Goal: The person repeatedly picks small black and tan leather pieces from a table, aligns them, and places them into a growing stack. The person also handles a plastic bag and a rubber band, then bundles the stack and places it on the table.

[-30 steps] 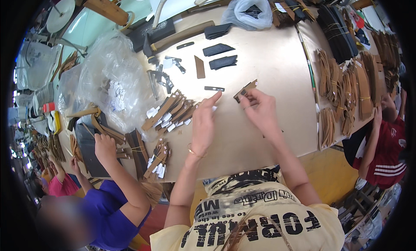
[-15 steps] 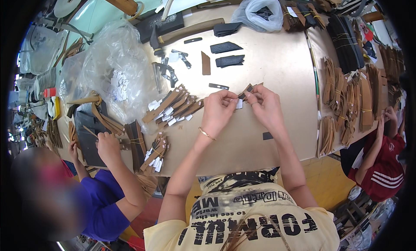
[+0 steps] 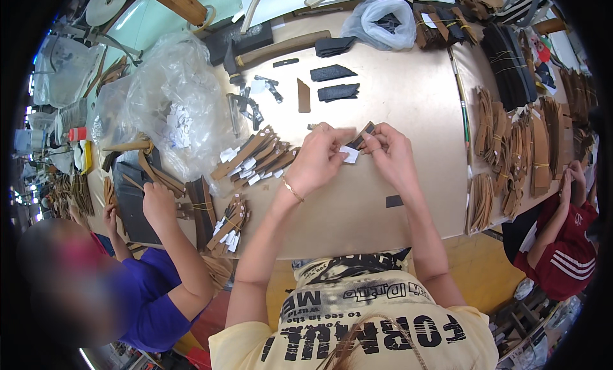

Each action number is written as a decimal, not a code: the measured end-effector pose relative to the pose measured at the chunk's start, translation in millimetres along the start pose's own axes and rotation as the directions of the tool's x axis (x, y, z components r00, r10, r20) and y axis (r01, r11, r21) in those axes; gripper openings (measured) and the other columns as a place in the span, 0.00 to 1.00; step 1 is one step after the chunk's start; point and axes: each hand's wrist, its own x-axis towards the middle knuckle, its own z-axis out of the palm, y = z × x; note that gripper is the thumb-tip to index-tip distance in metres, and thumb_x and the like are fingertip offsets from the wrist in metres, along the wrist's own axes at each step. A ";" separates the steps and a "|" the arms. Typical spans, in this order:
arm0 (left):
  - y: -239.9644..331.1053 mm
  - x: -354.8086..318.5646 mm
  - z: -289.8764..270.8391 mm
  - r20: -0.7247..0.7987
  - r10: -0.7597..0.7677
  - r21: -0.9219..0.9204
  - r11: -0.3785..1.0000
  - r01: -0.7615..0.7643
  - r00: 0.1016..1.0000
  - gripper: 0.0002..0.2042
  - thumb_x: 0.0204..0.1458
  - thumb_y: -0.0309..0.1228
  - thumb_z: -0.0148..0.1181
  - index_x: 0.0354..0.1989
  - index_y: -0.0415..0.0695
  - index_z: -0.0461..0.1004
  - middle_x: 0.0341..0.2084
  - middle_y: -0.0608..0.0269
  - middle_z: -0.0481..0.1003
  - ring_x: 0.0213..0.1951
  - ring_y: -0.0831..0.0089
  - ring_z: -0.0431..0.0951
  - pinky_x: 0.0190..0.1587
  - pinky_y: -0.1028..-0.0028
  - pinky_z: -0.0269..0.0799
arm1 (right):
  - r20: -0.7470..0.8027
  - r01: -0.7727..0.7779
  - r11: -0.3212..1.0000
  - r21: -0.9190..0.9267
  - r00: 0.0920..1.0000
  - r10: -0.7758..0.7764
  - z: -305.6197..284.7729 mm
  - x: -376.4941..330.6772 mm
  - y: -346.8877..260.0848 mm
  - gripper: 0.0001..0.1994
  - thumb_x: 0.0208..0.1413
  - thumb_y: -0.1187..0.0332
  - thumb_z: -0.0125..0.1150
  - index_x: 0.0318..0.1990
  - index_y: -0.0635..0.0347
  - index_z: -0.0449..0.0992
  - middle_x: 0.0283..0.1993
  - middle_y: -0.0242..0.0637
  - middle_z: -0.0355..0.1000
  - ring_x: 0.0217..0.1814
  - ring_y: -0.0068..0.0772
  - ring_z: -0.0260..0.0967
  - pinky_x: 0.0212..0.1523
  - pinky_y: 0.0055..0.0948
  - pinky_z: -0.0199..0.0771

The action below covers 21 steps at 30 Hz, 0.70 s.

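Observation:
Between my hands is a short dark leather strip [image 3: 366, 131], tilted up to the right. My right hand [image 3: 391, 151] pinches it between thumb and fingers. A small white tag [image 3: 349, 155] shows just below the strip, against the thumb and curled fingers of my left hand [image 3: 317, 158]. The left index finger is blurred over the strip's left end. Whether the tag is fixed to the strip, I cannot tell. Left of my hands lies a fanned row of brown leather strips [image 3: 249, 156] with white tags. A small dark piece [image 3: 394, 201] lies by my right forearm.
Farther off lie a hammer [image 3: 281, 49], black leather pieces [image 3: 333, 72], a brown piece [image 3: 303, 95] and small dark parts [image 3: 246, 105]. Plastic bags [image 3: 166, 95] stand left. Banded strip bundles [image 3: 511, 159] line the right. Co-workers sit left [image 3: 153, 300] and right [image 3: 555, 255].
My left hand has shifted slightly left, and its index finger has lifted and blurred. The strip's upper end shows more, and the white tag has tilted and shows larger.

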 end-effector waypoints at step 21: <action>2.3 42.2 -3.4 0.135 -0.159 0.031 0.987 0.156 0.978 0.16 0.35 0.21 0.71 0.35 0.35 0.75 0.21 0.62 0.78 0.24 0.77 0.79 0.30 0.78 0.75 | -0.026 -0.003 0.996 0.087 1.000 0.005 1.2 -3.4 5.8 0.09 0.62 0.71 0.57 0.35 0.71 0.73 0.29 0.41 0.79 0.30 0.22 0.75 0.31 0.23 0.73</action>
